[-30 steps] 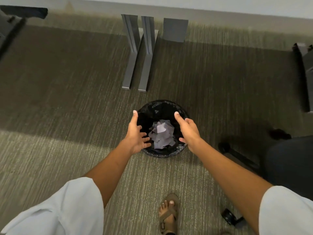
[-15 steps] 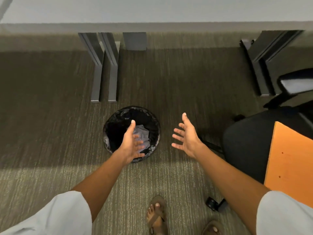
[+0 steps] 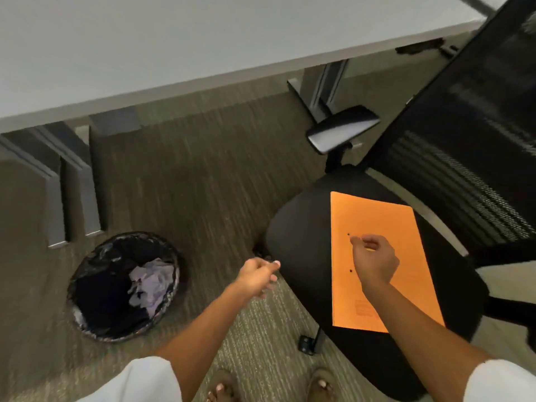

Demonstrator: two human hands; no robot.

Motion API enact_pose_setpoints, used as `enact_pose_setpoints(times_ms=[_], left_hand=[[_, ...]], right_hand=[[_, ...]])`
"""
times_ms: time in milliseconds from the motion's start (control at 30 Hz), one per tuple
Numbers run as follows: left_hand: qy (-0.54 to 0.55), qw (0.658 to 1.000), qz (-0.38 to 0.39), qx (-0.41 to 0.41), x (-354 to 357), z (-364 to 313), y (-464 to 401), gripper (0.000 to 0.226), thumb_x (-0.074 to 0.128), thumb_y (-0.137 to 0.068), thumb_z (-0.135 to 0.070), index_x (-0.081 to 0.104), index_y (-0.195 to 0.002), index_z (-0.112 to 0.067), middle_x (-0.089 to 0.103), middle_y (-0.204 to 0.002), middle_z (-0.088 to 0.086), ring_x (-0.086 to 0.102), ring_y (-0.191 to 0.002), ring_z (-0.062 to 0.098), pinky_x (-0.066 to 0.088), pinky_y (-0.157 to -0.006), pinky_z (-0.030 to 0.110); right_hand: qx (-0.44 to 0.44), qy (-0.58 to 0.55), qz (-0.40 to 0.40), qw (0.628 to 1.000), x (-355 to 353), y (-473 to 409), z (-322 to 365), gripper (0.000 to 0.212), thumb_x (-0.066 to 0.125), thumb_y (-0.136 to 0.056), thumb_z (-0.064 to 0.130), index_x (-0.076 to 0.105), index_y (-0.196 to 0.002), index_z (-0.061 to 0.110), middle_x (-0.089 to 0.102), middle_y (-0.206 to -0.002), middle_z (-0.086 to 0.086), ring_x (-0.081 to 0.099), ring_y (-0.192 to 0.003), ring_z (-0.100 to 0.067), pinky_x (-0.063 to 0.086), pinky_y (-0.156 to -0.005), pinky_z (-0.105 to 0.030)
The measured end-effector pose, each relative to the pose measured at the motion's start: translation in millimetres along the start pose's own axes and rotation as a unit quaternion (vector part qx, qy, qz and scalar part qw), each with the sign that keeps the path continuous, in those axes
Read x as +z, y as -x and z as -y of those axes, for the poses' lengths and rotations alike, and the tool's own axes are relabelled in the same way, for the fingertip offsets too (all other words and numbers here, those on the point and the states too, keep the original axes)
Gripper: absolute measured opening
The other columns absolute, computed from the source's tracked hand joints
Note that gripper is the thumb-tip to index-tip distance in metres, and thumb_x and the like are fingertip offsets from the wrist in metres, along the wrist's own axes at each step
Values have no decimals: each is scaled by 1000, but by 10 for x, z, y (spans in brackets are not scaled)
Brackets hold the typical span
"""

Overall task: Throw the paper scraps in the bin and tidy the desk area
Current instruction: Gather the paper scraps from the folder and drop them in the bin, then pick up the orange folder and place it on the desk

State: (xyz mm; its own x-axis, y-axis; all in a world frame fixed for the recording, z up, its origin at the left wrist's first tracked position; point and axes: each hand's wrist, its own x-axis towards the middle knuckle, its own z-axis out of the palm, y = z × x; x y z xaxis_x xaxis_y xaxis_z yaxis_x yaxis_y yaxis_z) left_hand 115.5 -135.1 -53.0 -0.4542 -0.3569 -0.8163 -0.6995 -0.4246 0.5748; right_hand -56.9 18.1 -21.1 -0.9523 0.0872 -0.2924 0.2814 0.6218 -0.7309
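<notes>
A round black bin [image 3: 95, 323] lined with a black bag stands on the carpet at the lower left. Crumpled pale paper scraps [image 3: 150, 282] lie inside it. An orange folder [image 3: 377, 224] lies flat on the black seat of an office chair [image 3: 298, 236] at the right. My right hand [image 3: 375, 261] hovers over the folder with its fingers curled and nothing in them. My left hand [image 3: 256, 275] is near the seat's left edge, well right of the bin, fingers loosely curled and empty.
A white desk top [image 3: 145, 42] runs across the top, with grey metal legs [image 3: 75, 187] just behind the bin. The chair's armrest [image 3: 342, 129], mesh back [image 3: 475, 126] and a caster [image 3: 306, 342] crowd the right side. My sandalled feet [image 3: 223, 387] are at the bottom.
The view has swung right, so the bin now sits at the left. Both hands left the bin rim and moved over to the chair; the right one now hangs above the orange folder.
</notes>
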Motion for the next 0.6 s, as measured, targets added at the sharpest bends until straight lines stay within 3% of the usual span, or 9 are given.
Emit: enact_pose_setpoints(times_ms=[67,133,267,333,467,600], left_hand=[[-31,999,6,24,330,-63,-53,30,62,-94,-31,57,-108,-5,64,-84,5,59,-67,16,45,-54,25],[-76,996,-1,36,685,-129,-94,33,66,-91,-31,58,-109,-5,65,-86,5,61,-70,17,51,-59,28],[-170,984,-21,47,1256,-197,-190,40,71,-85,-36,56,-113,-12,66,-100,4,66,-95,22,58,-84,39],[-199,979,-24,39,1440,-184,-222,49,72,-83,-37,53,-120,-11,65,-106,5,65,-99,23,57,-87,40],[-225,973,-45,41,1697,-160,-224,59,79,-77,-39,50,-121,-12,64,-112,4,63,-105,22,50,-79,30],[-171,983,-50,36,1820,-103,-252,39,77,-82,-25,53,-110,-14,63,-105,1,63,-101,21,54,-85,36]], right_hand=[[20,66,-4,998,-267,-222,-222,36,74,-83,24,62,-115,11,65,-114,-10,60,-106,-32,46,-83,-35],[53,124,-6,991,-531,-412,-430,54,76,-79,21,55,-127,9,55,-128,-18,55,-114,-37,51,-86,-42],[112,252,21,961,-930,-642,-712,80,81,-76,29,40,-141,8,35,-146,-19,33,-133,-40,41,-98,-54],[108,296,44,948,-1052,-715,-862,88,82,-73,36,36,-142,8,33,-149,-18,32,-134,-39,40,-100,-56],[60,350,99,930,-1215,-866,-1157,96,82,-68,50,35,-141,11,43,-142,-16,40,-130,-37,43,-98,-54],[8,388,122,913,-1278,-947,-1268,98,83,-63,53,36,-139,14,47,-135,-15,43,-125,-35,47,-94,-50]])
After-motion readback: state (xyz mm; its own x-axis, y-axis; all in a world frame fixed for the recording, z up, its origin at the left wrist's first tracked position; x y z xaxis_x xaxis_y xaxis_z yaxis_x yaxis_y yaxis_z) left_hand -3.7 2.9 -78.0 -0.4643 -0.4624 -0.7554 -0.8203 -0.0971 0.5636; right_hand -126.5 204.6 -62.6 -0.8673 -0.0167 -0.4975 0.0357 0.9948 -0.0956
